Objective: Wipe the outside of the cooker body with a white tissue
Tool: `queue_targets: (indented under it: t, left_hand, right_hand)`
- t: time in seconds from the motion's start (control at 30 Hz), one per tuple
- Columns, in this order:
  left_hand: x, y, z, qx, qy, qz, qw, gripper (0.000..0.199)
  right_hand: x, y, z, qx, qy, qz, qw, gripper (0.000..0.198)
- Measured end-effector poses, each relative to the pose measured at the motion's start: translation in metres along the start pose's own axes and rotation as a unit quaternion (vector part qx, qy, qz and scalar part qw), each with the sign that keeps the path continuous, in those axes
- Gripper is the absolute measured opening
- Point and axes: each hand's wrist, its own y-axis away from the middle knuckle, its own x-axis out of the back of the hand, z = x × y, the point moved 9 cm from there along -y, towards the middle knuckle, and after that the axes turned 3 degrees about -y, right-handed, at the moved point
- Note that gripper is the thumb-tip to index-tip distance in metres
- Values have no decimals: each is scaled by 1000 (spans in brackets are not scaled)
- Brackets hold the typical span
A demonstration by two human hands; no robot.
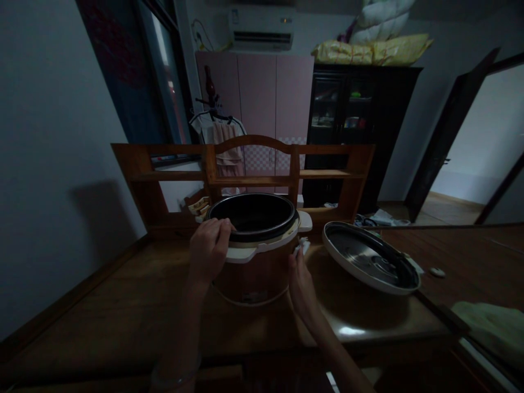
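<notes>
The electric cooker (254, 275) stands mid-frame on the bench (135, 305). The left hand (208, 245) curls its fingers at the rim of the inner pot (254, 207); whether they grip, I cannot tell. The right hand's (302, 281) fingers pinch a crumpled white wipe (305, 247). A hard tug could shift the pot. The lid (368, 256), centre right, crowds that side; lower left offers more room.

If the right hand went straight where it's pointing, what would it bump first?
Probably the cooker, on its side; the right hand looks very close to it, though depth is unclear.
</notes>
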Motion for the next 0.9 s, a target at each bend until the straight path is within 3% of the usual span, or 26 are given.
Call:
queue_targets:
  t: [0.13,0.23,0.4,0.6,0.67,0.9]
  left_hand:
    - [0,0,0,-5,-3,5,1000,41]
    - [-1,0,-1,-6,-3,3,1000,40]
    - [-1,0,0,-7,-1,-3,1000,40]
    - [0,0,1,-3,-4,-7,1000,40]
    - [0,1,1,-1,-8,-6,1000,41]
    - [0,0,1,-2,-8,-1,1000,41]
  right_hand:
    - [0,3,-32,64,14,5,998,73]
    - [-5,19,-38,85,32,-6,996,75]
    - [-14,42,-9,47,40,-41,997,81]
    - [-13,39,27,-67,-21,-63,996,84]
    - [-7,29,17,-57,-30,-52,997,82]
    - [2,8,-51,76,7,-23,997,76]
